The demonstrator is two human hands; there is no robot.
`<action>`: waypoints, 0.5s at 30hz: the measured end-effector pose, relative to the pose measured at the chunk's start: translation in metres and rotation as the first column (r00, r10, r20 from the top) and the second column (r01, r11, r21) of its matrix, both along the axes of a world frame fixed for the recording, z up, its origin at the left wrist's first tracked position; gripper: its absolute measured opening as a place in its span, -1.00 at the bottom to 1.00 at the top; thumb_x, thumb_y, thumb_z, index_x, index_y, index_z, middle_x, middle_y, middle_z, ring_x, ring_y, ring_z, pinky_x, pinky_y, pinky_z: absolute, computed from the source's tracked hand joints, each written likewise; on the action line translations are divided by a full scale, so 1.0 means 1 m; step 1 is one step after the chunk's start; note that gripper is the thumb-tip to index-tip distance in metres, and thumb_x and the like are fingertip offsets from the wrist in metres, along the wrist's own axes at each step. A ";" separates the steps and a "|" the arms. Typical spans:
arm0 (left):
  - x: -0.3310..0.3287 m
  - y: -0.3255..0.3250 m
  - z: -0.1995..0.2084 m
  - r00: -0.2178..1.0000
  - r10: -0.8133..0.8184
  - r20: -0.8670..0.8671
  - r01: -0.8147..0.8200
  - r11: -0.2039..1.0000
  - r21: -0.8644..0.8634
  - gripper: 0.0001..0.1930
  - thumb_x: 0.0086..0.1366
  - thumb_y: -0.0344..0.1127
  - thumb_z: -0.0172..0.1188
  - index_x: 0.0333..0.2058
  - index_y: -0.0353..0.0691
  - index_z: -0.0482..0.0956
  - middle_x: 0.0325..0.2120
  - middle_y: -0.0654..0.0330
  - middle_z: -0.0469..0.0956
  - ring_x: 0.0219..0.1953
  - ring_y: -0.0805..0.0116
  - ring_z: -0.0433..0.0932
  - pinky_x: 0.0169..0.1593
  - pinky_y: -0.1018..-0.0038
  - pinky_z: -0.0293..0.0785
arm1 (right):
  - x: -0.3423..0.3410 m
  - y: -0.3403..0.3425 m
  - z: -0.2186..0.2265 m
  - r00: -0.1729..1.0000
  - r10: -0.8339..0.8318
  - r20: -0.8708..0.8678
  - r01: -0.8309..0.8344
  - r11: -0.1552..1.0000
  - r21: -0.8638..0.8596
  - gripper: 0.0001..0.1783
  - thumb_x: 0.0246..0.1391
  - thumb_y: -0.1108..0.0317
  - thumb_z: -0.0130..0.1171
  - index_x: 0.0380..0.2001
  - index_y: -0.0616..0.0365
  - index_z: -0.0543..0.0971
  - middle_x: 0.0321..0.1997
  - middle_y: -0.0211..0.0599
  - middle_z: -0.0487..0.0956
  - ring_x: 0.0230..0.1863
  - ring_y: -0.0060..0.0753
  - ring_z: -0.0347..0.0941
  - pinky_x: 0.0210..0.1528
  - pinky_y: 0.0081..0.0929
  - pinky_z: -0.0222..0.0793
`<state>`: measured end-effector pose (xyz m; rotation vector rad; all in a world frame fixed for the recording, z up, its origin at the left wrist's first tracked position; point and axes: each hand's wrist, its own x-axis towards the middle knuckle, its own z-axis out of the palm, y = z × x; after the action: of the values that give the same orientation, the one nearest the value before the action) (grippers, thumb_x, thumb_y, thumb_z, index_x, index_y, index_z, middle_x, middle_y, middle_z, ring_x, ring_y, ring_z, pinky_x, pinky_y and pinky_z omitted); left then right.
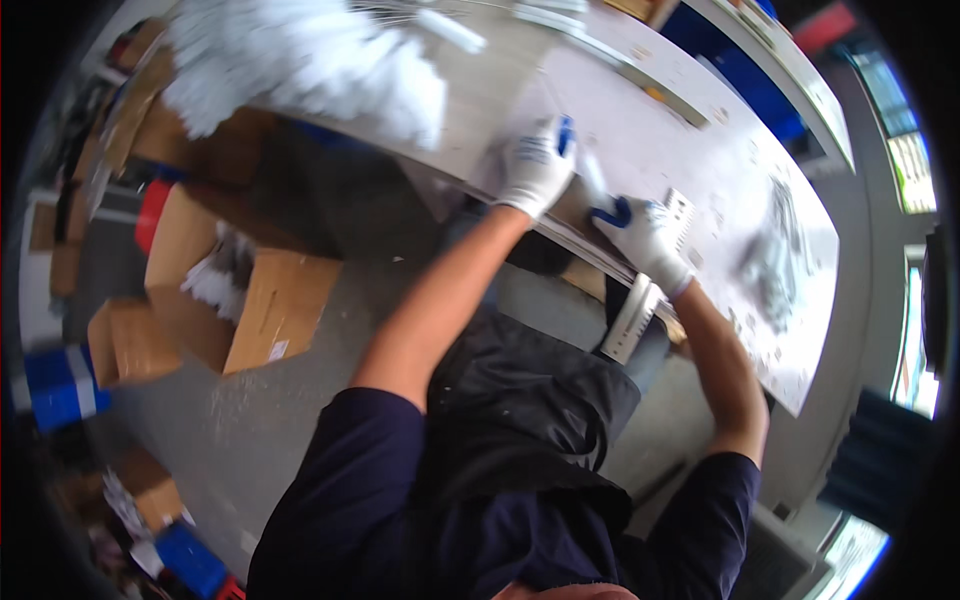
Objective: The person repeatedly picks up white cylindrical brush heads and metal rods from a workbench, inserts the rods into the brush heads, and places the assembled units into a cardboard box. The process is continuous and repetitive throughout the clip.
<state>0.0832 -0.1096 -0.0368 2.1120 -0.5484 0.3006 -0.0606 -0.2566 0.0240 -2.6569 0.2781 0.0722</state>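
Observation:
My left hand (537, 170), in a white glove with blue on the grip side, is over the near part of the white worktable (625, 120). It is blurred, and I cannot make out whether its fingers hold anything. A blurred pale piece (592, 177) lies between my hands. My right hand (645, 238), gloved alike, is at the table edge with its thumb toward the left. It appears closed around a pale slotted strip (632, 318), which runs under the hand and sticks out over the edge toward my lap. Holes show along the strip's far end.
A heap of white pieces (310, 65) covers the table's far left. Loose thin strips (780, 255) lie at its right end, and a long bar (650, 85) lies toward the back. An open cardboard box (285, 305) and a blue box (65, 385) stand on the floor at left.

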 end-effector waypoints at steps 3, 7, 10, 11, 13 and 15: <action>-0.001 0.004 0.006 0.994 0.002 0.106 0.009 0.994 -0.104 -0.66 0.27 -0.25 0.25 0.02 -0.10 0.58 -0.19 0.03 0.62 -0.21 0.00 0.63 -0.09 0.14 0.54 | -0.015 0.012 0.009 0.997 0.029 0.077 -0.014 0.981 -0.194 -0.55 0.00 -0.09 0.36 -0.32 0.09 0.63 -0.32 -0.13 0.66 -0.24 -0.01 0.62 -0.16 -0.17 0.51; -0.011 0.010 0.015 0.951 -0.254 0.175 0.258 0.966 0.002 -0.63 0.22 -0.29 0.30 0.02 -0.06 0.60 -0.12 0.13 0.60 -0.11 0.03 0.59 0.00 0.19 0.52 | -0.019 0.008 -0.002 0.983 0.042 0.177 -0.018 0.991 -0.134 -0.55 -0.01 -0.11 0.35 -0.39 0.09 0.60 -0.37 -0.14 0.64 -0.28 0.00 0.61 -0.19 -0.13 0.51; -0.012 0.011 0.017 0.863 -0.444 0.242 0.418 0.895 0.154 -0.64 0.20 -0.25 0.29 0.01 -0.02 0.62 -0.06 0.16 0.59 -0.06 0.06 0.57 0.05 0.18 0.50 | -0.015 0.010 -0.010 0.972 0.026 0.233 0.023 0.978 -0.205 -0.54 -0.02 -0.12 0.34 -0.41 0.10 0.60 -0.37 -0.15 0.65 -0.28 0.00 0.61 -0.20 -0.14 0.51; -0.013 0.009 0.023 0.836 -0.492 0.244 0.453 0.868 0.202 -0.64 0.20 -0.23 0.29 0.00 0.00 0.62 -0.04 0.17 0.59 -0.04 0.06 0.56 0.07 0.18 0.49 | -0.014 0.011 -0.009 0.974 0.004 0.225 0.050 0.971 -0.235 -0.54 -0.01 -0.12 0.33 -0.40 0.09 0.60 -0.36 -0.15 0.65 -0.28 -0.01 0.62 -0.18 -0.15 0.52; -0.021 0.007 0.035 0.766 -0.620 0.170 0.535 0.762 0.365 -0.65 0.21 -0.21 0.27 0.00 0.02 0.62 0.04 0.16 0.56 -0.01 0.05 0.55 0.08 0.17 0.48 | -0.021 0.013 -0.010 0.981 0.015 0.192 0.034 0.968 -0.250 -0.54 0.01 -0.12 0.31 -0.36 0.09 0.62 -0.34 -0.14 0.66 -0.26 -0.01 0.63 -0.16 -0.15 0.53; -0.021 0.012 0.038 0.695 -0.683 0.223 0.571 0.713 0.406 -0.63 0.22 -0.16 0.27 0.03 0.04 0.61 0.08 0.13 0.50 0.04 0.05 0.50 0.13 0.12 0.41 | -0.014 0.017 0.013 0.997 -0.013 0.073 0.028 0.979 -0.204 -0.53 0.02 -0.12 0.29 -0.31 0.09 0.66 -0.29 -0.11 0.69 -0.22 -0.02 0.65 -0.12 -0.15 0.54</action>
<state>0.0622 -0.0979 0.0012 2.0031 -1.6036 0.2018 -0.0750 -0.2396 0.0373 -2.8531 0.3042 -0.0618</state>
